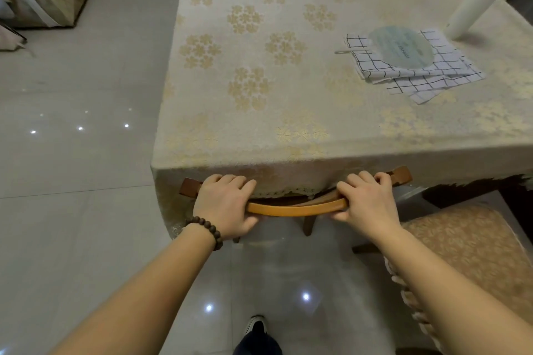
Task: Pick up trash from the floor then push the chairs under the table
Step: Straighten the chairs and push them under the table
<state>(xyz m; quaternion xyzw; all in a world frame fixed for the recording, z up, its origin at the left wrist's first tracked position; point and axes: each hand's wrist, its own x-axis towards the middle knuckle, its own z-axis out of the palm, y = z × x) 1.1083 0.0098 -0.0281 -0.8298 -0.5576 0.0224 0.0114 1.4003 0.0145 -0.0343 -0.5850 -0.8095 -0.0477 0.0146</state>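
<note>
Both hands — left hand (223,204), right hand (367,202) — are gripping the chair (297,208) top rail, seat tucked beneath the table (259,135).

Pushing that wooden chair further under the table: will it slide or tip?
Probably slides: the tile floor looks glossy. Tipping seems unlikely, since the left hand and right hand grip the chair's top rail evenly. The tablecloth hem may drag along.

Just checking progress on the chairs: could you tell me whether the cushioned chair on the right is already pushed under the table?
No, the cushioned chair stands out beside the table, its seat fully showing.
</note>
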